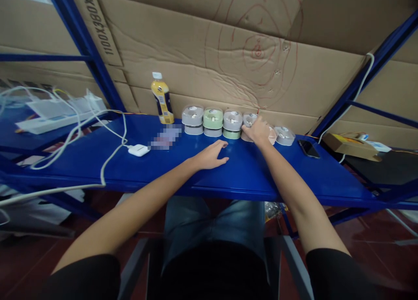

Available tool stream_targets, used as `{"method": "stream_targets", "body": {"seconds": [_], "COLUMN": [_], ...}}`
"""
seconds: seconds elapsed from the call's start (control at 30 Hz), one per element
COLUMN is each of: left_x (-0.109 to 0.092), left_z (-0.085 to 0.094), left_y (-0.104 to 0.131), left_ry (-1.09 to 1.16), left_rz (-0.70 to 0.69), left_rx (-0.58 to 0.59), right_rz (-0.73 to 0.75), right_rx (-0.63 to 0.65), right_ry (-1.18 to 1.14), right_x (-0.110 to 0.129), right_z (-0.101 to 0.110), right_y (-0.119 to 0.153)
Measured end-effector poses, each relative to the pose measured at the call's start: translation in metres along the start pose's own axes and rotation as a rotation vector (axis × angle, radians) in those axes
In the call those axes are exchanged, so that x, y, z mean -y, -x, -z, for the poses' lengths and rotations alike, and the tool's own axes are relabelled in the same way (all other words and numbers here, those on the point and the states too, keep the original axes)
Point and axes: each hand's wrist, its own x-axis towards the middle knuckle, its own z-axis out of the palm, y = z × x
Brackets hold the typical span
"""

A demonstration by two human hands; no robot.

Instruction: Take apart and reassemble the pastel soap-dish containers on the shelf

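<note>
A row of small rounded plastic boxes with clear lids lines the back of the blue table. From the left come a grey stack (192, 116), a green box on a grey one (213, 118), and a grey box on a green one (232, 120). My right hand (257, 131) is closed around the upper box of the fourth stack (249, 119), partly covering it. Behind that hand a peach box (272, 136) shows in part, and a single grey box (284, 136) sits at the right end. My left hand (212, 155) rests open before the stacks, fingers curved, holding nothing.
A yellow drink bottle (162, 99) stands left of the boxes. A white earphone case (138, 150) and a white cable (112, 156) lie on the left. A phone (308, 149) lies at the right, near an open cardboard box (351, 146). Cardboard (183, 52) walls the back.
</note>
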Motion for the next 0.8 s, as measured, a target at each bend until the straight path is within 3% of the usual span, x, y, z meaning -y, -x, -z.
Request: {"method": "stream_targets", "body": {"seconds": [0.13, 0.23, 0.37, 0.47, 0.6, 0.7, 0.8], "left_x": [0.002, 0.003, 0.009, 0.017, 0.025, 0.022, 0.017], "left_z": [-0.001, -0.001, 0.000, 0.006, 0.017, 0.021, 0.020], "left_y": [0.000, 0.000, -0.002, -0.005, -0.004, 0.001, 0.006], "left_ry": [0.004, 0.044, 0.273, 0.488, 0.606, 0.532, 0.389], "left_rz": [0.003, 0.017, 0.064, 0.099, 0.127, 0.129, 0.091], "left_rx": [-0.002, -0.032, -0.162, -0.225, -0.191, -0.077, -0.045], "right_rz": [-0.042, -0.068, 0.105, 0.326, 0.655, 0.756, 0.794], "right_rx": [-0.032, -0.093, -0.064, 0.111, 0.462, 0.643, 0.702], "right_ry": [-0.061, -0.137, -0.339, -0.530, -0.689, -0.716, -0.694], "right_x": [-0.011, -0.025, -0.047, -0.058, -0.057, -0.051, -0.048], "right_z": [0.007, 0.024, 0.051, 0.059, 0.046, 0.029, 0.018], "right_y": [0.000, -0.001, 0.006, 0.021, 0.044, 0.054, 0.056]}}
